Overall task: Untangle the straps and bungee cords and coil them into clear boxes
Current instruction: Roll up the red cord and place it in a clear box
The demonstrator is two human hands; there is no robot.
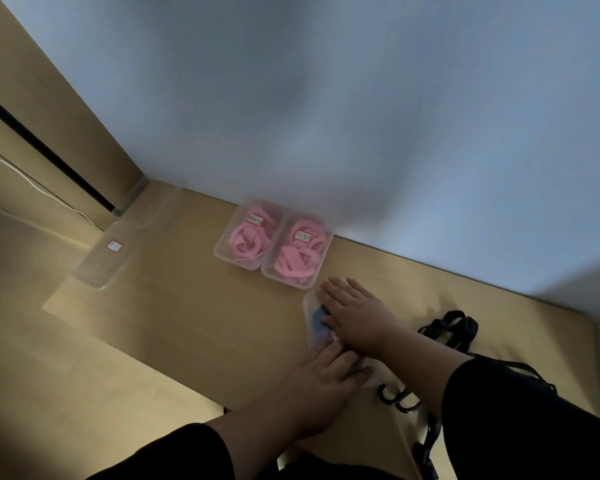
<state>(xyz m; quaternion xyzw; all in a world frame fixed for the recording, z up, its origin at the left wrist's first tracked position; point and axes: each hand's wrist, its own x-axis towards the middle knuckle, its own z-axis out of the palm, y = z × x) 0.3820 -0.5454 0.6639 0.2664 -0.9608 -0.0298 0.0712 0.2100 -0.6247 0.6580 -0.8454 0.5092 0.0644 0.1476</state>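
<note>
Both hands press flat, fingers extended and grasping nothing, on a clear plastic box (311, 317) holding a blue strap (318, 318) on the tan wooden bench (187, 306): right hand (352, 311) at its far end, left hand (321, 379) at its near end. Just beyond, two clear lidded boxes of coiled pink straps (274, 242) sit touching. A black tangled strap (454, 329) lies right of the hands.

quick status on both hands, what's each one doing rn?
Left hand: flat, fingers extended, pressing on the near end of the clear box; holding nothing.
Right hand: open, palm down on the same box over the blue strap; no grip.
</note>
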